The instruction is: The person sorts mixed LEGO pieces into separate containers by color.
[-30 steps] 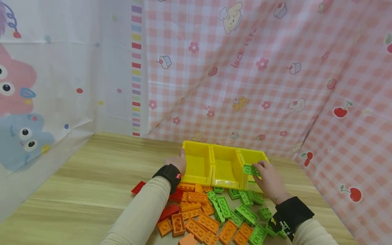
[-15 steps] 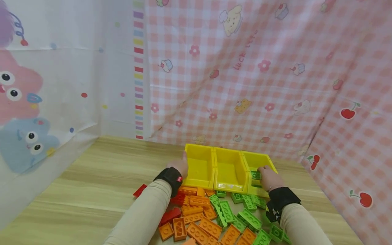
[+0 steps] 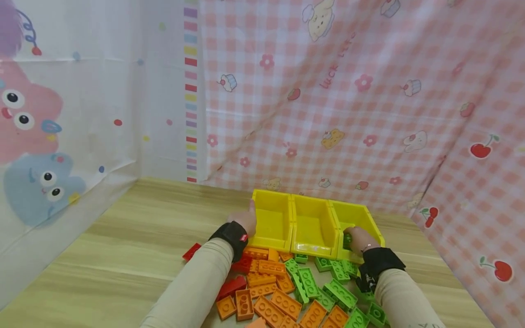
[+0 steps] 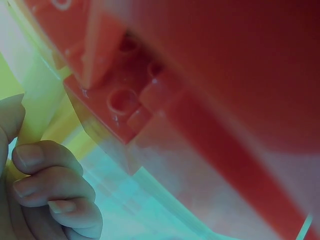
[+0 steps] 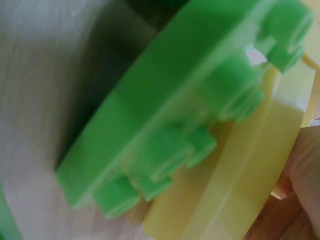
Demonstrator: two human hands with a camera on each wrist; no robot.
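Three yellow bins stand side by side in the head view. My left hand [image 3: 244,222] is at the outer wall of the left bin [image 3: 271,224], thumb up along its rim. In the left wrist view its other fingers [image 4: 55,185] are curled beside the yellow plastic. My right hand [image 3: 361,239] reaches down into the right bin [image 3: 350,211], holding a green toy brick [image 3: 347,241] at its fingertips, low inside the bin. The fingers partly hide that brick. The middle bin [image 3: 315,228] lies between the hands.
Loose toy bricks lie in front of the bins: red bricks [image 3: 231,288] left, orange bricks [image 3: 285,303] in the middle, green bricks [image 3: 340,294] right. Under the right wrist another green brick [image 5: 165,110] looms large. Patterned cloth [image 3: 328,109] hangs behind the wooden table [image 3: 123,246].
My right hand has brought the green brick down from above the right bin's front into that bin. The left hand has stayed at the left bin. The head view has shifted slightly.
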